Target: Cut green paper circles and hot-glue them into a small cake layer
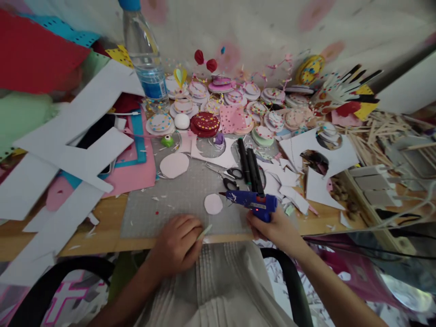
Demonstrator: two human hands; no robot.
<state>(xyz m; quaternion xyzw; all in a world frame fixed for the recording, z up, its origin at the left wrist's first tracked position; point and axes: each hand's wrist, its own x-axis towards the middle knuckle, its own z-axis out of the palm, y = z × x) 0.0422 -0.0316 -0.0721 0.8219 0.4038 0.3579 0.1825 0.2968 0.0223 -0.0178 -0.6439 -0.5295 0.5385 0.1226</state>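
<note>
My right hand [269, 227] is wrapped round the handle of a blue glue gun [250, 200], with its nozzle pointing left. Just left of the nozzle lies a small white disc [213, 204] on the grey cutting mat [143, 204]. My left hand [180, 243], at the mat's front edge, pinches a thin pale green piece [204, 232] seen nearly edge-on. Farther back on the mat is a larger white disc [174, 165]. Black-handled scissors [231, 175] and black markers [252, 165] lie behind the glue gun.
Rows of decorated discs [205, 123] line the back, beside a water bottle [145, 59]. White board strips [78, 131] cover the left side. Cut scraps [286, 179], a holder of pens [335, 91] and wooden sticks [368, 136] are on the right.
</note>
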